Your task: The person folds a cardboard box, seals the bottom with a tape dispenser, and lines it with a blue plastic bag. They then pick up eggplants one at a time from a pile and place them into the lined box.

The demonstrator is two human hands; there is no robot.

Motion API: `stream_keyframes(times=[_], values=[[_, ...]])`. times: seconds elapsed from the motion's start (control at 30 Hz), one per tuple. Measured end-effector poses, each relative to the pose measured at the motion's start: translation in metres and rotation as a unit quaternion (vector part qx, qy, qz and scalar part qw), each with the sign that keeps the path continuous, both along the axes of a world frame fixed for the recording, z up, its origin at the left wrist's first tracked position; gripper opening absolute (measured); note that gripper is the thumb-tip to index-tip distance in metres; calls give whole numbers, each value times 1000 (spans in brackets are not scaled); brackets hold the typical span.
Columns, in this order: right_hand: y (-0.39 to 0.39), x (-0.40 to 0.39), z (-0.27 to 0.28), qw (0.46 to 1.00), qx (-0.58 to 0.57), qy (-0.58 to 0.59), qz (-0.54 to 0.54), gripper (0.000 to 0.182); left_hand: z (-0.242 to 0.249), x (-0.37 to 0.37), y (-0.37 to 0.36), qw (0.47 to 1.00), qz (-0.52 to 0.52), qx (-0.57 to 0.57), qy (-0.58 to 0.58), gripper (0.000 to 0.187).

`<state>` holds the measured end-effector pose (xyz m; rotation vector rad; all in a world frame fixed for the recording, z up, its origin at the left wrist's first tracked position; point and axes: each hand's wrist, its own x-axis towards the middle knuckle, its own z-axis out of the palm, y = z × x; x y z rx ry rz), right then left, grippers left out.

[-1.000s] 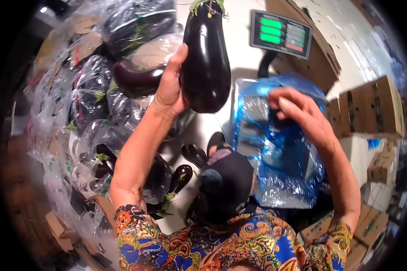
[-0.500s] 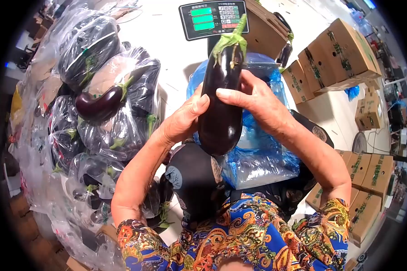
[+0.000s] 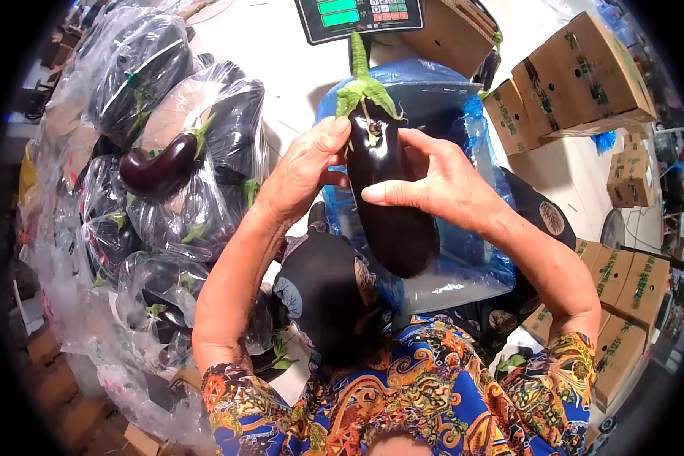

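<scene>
A large dark eggplant (image 3: 391, 205) with a green cap and stem is held between both hands, stem end away from me. My left hand (image 3: 308, 163) grips it near the cap, thumb at its upper left side. My right hand (image 3: 441, 182) holds its right side, the thumb lying across the front. A brown scarred spot shows on the skin just under the cap. Below the eggplant, a crate or box lined with blue plastic (image 3: 479, 266) stands between my knees; its bottom is partly hidden by the eggplant and my hands.
To the left lie clear plastic bags full of eggplants (image 3: 232, 152), with a curved loose eggplant (image 3: 159, 166) on top. A scale display (image 3: 338, 17) stands ahead. Cardboard boxes (image 3: 577, 83) sit at the right, and more stacked boxes (image 3: 623, 289) lie at lower right.
The eggplant has turned, its stem now leaning left and its scarred spot facing up. My left hand has moved up toward the cap. The view has shifted slightly, showing more of the blue-lined crate.
</scene>
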<state>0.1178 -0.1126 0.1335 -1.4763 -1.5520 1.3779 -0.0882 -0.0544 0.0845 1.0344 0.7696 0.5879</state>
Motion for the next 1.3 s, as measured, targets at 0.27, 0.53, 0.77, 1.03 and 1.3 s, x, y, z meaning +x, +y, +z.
stream_keyframes(times=[0.27, 0.53, 0.77, 1.03, 1.3], values=[[-3, 2, 7, 994, -21, -95, 50, 74, 19, 11, -5, 997, 12, 40, 59, 48], [-5, 7, -9, 995, 55, -79, 24, 76, 8, 14, 1, 999, -5, 16, 28, 46], [-5, 4, -6, 988, 78, -133, 29, 73, 27, 20, 1, 989, -33, 80, 120, 47], [-10, 11, -10, 984, 101, -140, 34, 74, 10, 14, -2, 999, -44, -19, -22, 53], [-9, 11, -6, 982, 71, -165, 56, 73, 8, 13, -3, 999, -40, -11, -35, 55]])
